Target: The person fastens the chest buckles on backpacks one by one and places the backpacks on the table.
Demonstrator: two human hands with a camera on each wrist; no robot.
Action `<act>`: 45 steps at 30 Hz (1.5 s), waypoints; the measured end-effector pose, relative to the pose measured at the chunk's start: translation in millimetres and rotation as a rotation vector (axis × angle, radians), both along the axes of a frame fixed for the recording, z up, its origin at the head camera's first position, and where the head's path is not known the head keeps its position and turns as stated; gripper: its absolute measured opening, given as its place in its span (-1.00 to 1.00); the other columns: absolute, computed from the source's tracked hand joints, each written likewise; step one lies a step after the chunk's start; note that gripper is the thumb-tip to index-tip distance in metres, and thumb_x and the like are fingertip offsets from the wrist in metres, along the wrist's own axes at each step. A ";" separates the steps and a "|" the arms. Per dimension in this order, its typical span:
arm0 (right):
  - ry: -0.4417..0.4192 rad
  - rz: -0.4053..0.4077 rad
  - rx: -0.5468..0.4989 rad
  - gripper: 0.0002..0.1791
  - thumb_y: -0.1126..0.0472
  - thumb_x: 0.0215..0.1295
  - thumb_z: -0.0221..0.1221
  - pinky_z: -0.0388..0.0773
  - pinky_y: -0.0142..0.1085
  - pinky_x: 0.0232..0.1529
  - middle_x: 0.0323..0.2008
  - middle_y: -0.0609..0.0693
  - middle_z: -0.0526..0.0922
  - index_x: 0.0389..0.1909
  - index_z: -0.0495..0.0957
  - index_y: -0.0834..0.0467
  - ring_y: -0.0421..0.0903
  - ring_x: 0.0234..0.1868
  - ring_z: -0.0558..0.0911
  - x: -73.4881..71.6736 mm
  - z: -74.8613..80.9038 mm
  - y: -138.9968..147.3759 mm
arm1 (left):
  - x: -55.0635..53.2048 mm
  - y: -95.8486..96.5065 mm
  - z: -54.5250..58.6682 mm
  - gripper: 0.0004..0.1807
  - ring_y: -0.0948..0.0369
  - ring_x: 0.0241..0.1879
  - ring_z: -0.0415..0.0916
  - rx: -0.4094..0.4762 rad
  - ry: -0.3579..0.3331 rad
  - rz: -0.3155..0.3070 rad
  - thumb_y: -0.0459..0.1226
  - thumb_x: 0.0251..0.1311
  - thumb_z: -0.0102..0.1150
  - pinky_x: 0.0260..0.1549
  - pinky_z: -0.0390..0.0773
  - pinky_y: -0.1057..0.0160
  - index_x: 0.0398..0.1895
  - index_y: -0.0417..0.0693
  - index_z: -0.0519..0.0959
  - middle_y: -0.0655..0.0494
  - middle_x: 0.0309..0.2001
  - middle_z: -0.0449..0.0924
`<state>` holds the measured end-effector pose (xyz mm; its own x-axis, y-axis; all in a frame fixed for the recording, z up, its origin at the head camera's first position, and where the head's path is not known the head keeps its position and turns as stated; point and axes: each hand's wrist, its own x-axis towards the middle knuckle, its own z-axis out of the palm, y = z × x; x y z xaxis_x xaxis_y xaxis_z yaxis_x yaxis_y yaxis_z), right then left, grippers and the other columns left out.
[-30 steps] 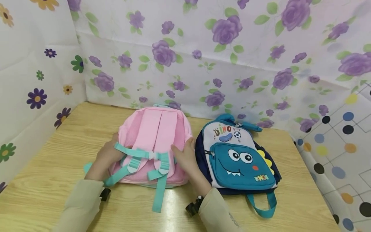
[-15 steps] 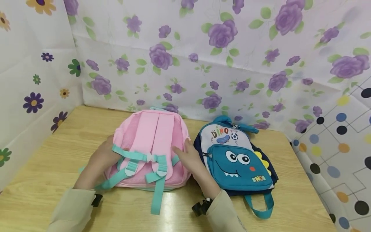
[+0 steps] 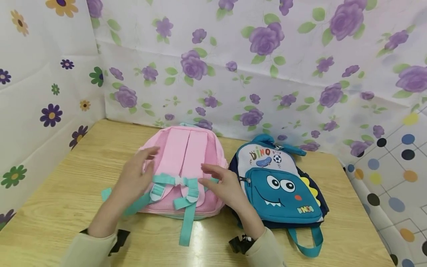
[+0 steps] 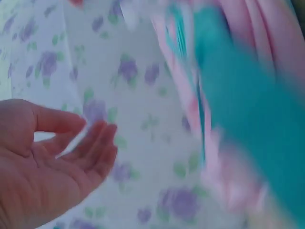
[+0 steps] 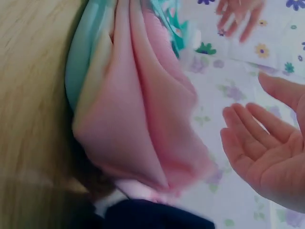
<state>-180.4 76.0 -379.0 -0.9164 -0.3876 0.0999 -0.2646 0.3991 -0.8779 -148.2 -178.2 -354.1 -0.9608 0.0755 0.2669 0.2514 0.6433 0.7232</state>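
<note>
A pink backpack [image 3: 193, 155] lies with its strap side up on the table, mint-green webbing [image 3: 188, 222] hanging over its lower edge. Above its left side hovers my left hand [image 3: 133, 178], fingers loosely bent and holding nothing. My right hand [image 3: 227, 185] hovers over the bag's right side, its fingers relaxed and also free. In the left wrist view the hand [image 4: 57, 162] is apart from the bag's blurred teal and pink fabric. The right wrist view has the right hand [image 5: 267, 148] palm showing, away from the pink side [image 5: 128, 119].
Close to the pink bag's right side lies a teal and navy dinosaur backpack [image 3: 283, 193], its handle loop [image 3: 310, 248] toward the front. The wooden table [image 3: 63, 207] meets a floral cloth [image 3: 230, 92] at the back and dotted cloth [image 3: 397, 193] at the right.
Both hands have let go of the pink backpack's sides and risen above it, moving inward. Both backpacks lie where they were; the head view has shifted slightly.
</note>
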 end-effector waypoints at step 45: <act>0.210 0.174 -0.056 -0.73 0.20 0.23 0.21 0.53 -0.20 -0.06 -0.12 -0.01 0.65 -0.05 0.59 0.17 -0.12 -0.11 0.59 -26.2 -28.7 -28.4 | -38.8 2.2 -29.0 -0.65 0.27 -0.27 0.48 -0.130 -0.068 -0.364 -0.29 0.15 0.24 -0.21 0.50 0.23 0.02 -0.15 0.58 0.06 -0.09 0.63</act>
<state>-206.6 47.5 -407.7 -0.7936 -0.5258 0.3061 -0.5030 0.2841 -0.8162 -187.0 -175.9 -383.1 -0.8802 0.4435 0.1690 0.4340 0.6081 0.6647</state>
